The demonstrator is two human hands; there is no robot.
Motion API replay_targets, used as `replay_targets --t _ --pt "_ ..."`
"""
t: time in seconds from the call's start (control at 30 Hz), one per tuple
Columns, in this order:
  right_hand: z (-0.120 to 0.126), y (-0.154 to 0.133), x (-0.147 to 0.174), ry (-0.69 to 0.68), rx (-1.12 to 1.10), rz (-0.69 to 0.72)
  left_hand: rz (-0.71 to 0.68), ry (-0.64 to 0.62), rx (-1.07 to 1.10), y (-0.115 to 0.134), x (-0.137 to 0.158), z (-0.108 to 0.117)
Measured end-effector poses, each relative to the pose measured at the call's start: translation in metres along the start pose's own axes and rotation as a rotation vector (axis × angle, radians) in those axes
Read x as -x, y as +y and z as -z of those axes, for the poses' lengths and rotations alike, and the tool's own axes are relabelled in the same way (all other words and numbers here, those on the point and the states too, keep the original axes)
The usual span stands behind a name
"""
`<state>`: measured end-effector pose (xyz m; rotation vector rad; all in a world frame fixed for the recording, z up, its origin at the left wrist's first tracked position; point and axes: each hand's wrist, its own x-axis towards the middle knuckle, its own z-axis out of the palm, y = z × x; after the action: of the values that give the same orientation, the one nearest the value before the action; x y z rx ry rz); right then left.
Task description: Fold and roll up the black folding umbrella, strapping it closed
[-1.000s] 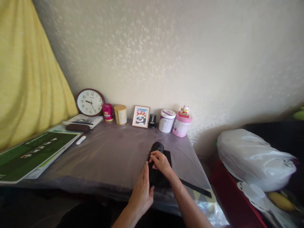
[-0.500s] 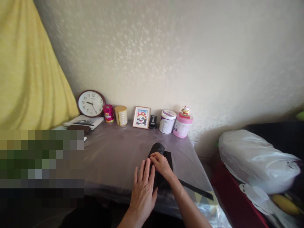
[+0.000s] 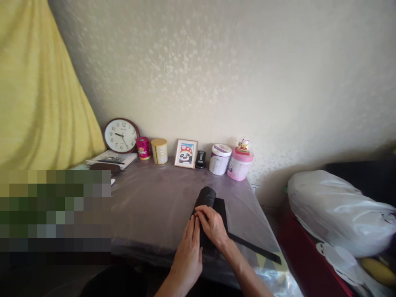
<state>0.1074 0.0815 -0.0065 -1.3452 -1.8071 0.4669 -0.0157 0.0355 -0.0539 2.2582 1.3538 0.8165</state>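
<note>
A black rolled-up cloth [image 3: 206, 196] lies lengthwise near the front of the table. From its right side a flat black piece sticks out, and a long black strap [image 3: 258, 248] trails to the right. My left hand [image 3: 188, 249] rests along the roll's left side with its fingers stretched out close together. Over the roll's top, my right hand [image 3: 213, 225] has its fingers bent and pinched on the cloth, the tips touching the left fingertips. Both hands hide the middle of the roll.
Along the wall stand a round clock [image 3: 121, 135], a pink can [image 3: 143, 148], a yellow tin [image 3: 159, 151], a framed panda picture [image 3: 185, 154], a black object [image 3: 201, 159] and two tubs [image 3: 220, 160]. A white plastic bag [image 3: 337, 210] lies right of the table.
My left fingers, spread before, have drawn together beside the roll. My right hand has shifted slightly down toward me along the cloth. The view has moved a little.
</note>
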Motion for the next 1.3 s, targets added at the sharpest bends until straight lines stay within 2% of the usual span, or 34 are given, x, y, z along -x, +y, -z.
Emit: replay_targets --t 0.13,0.23,0.53,0.77,0.9,1.07,1.17,1.3 --pt "0.002 0.014 0.005 -0.005 0.078 0.222 0.033 0.017 0.034 -0.004 0.0 -0.004" --pt "0.0 0.029 -0.003 -0.063 0.154 0.286 0.061 0.003 0.057 -0.005 0.0 -0.004" --pt "-0.004 0.059 -0.055 -0.121 0.249 0.204 0.121 -0.053 0.082 -0.001 -0.001 0.003" --pt "-0.007 0.079 -0.083 -0.099 0.248 0.15 0.138 -0.059 0.08 -0.003 -0.003 0.002" --pt "0.005 0.083 -0.086 0.009 0.218 -0.064 0.152 -0.053 0.107 -0.003 -0.004 0.003" --pt "0.04 0.099 -0.062 0.178 0.241 -0.349 0.148 -0.069 0.149 -0.002 -0.005 0.007" --pt "0.057 0.105 -0.042 0.161 0.182 -0.477 0.15 -0.076 0.17 -0.003 -0.005 0.007" --pt "0.06 0.094 -0.022 0.046 0.024 -0.599 0.129 -0.028 0.211 -0.007 -0.005 0.005"
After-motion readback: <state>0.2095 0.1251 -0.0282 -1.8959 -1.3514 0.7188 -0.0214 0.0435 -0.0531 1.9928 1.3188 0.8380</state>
